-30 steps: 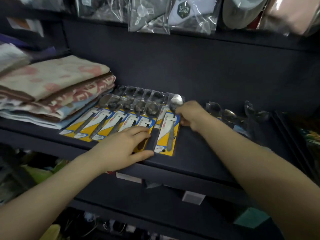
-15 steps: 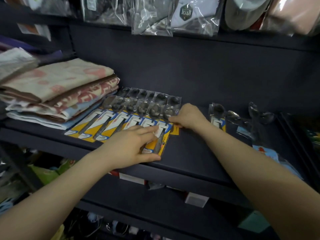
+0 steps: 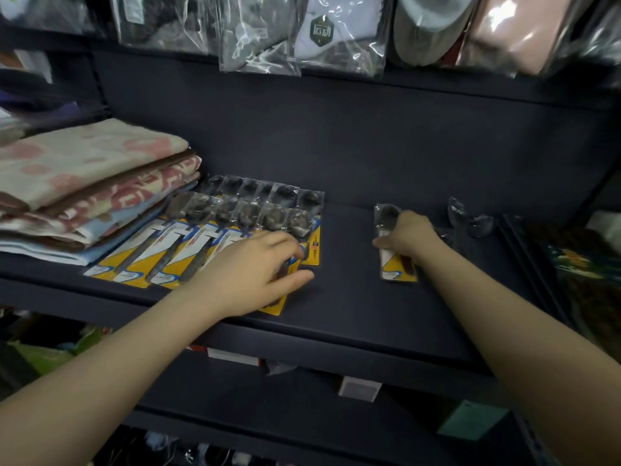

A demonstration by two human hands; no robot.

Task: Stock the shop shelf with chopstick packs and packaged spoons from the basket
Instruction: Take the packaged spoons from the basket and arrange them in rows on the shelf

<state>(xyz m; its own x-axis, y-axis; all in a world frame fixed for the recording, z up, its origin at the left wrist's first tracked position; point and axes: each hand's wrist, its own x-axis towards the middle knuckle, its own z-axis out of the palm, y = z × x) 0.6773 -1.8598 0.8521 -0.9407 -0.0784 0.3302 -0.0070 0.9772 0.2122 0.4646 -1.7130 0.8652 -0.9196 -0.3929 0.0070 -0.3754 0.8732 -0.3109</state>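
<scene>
Several packaged spoons (image 3: 188, 243) on yellow and white cards lie in overlapping rows on the dark shelf (image 3: 353, 297), beside the towels. My left hand (image 3: 255, 270) rests flat on the rightmost cards of that row, fingers spread. My right hand (image 3: 408, 235) grips another packaged spoon (image 3: 393, 270) lying apart, further right on the shelf. A few more clear-wrapped spoons (image 3: 470, 220) lie behind my right hand. No basket and no chopstick packs are in view.
A stack of folded towels (image 3: 84, 183) fills the shelf's left end. Plastic-wrapped goods (image 3: 302, 31) hang from the shelf above. A dark patterned box (image 3: 584, 264) stands at the right. Small boxes (image 3: 359, 386) sit on the lower shelf.
My right hand has left the row and moved right, where it now grips a separate spoon pack. The left hand stays on the row's right end. The view has shifted slightly.
</scene>
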